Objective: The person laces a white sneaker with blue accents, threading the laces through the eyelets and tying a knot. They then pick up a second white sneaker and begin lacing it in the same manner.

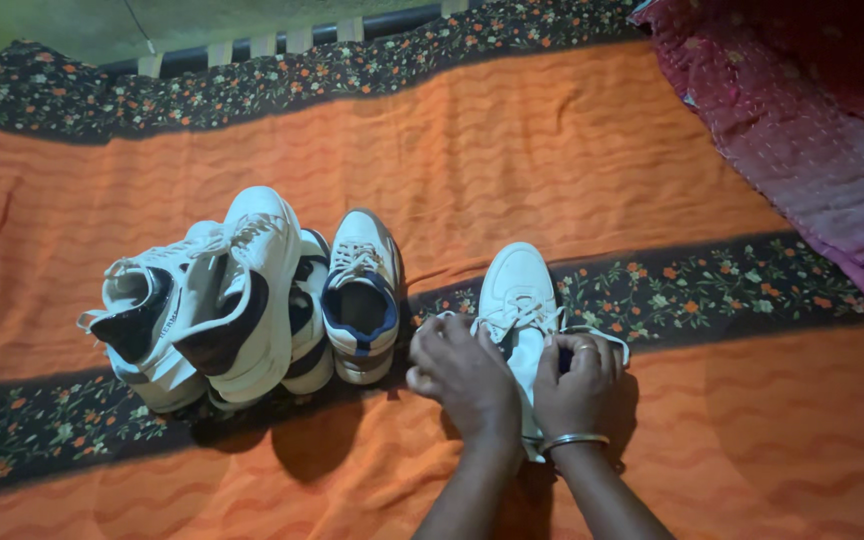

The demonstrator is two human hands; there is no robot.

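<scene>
Both hands work on one white sneaker lying on the orange bedsheet. The left hand pinches a lace at its opening, and the right hand pinches the other lace. The knot looks not yet done. Four more sneakers sit close together to the left.
</scene>
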